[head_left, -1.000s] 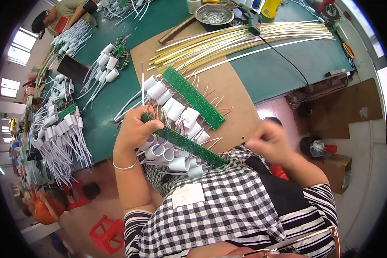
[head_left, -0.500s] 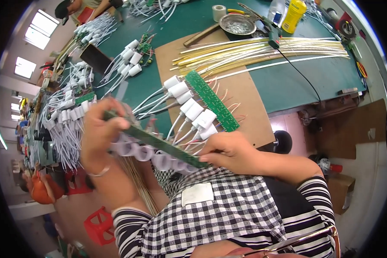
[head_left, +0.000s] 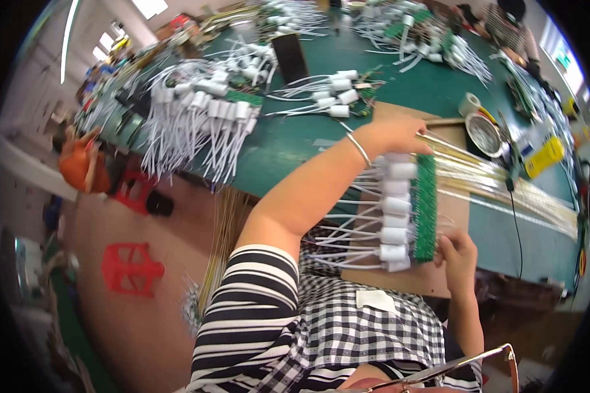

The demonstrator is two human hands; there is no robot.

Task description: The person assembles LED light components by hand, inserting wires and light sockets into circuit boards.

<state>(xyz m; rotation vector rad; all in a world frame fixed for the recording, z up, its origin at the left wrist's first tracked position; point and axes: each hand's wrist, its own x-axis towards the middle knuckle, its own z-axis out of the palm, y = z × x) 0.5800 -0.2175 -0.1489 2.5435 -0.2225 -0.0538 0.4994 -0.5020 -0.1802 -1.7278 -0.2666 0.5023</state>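
A long green circuit board [head_left: 426, 209] lies over the brown cardboard, with a row of white cylindrical housings [head_left: 395, 206] along its left side. White cables [head_left: 347, 226] run leftward from the housings. My left hand [head_left: 403, 136] reaches across to the board's far end, its fingers bent down over that end. The fingertips are partly hidden and blurred. Beside the board's near right edge is my right hand [head_left: 457, 252], its thumb and fingers pinched together. Thin pale wires [head_left: 447, 223] show near these fingers, but what they grip is too small to make out.
A big heap of white housings and cables [head_left: 203, 105] lies left on the green table [head_left: 275, 154]; a smaller bunch [head_left: 337, 95] lies behind. Long strips [head_left: 505, 180], a metal bowl [head_left: 484, 134] and a yellow bottle [head_left: 544, 157] are right. Another person [head_left: 508, 33] sits at the far side.
The view has swung left. Earlier both hands held a tilted board strip raised before me; now no strip is raised. My left hand has moved to the far end of the board on the cardboard.
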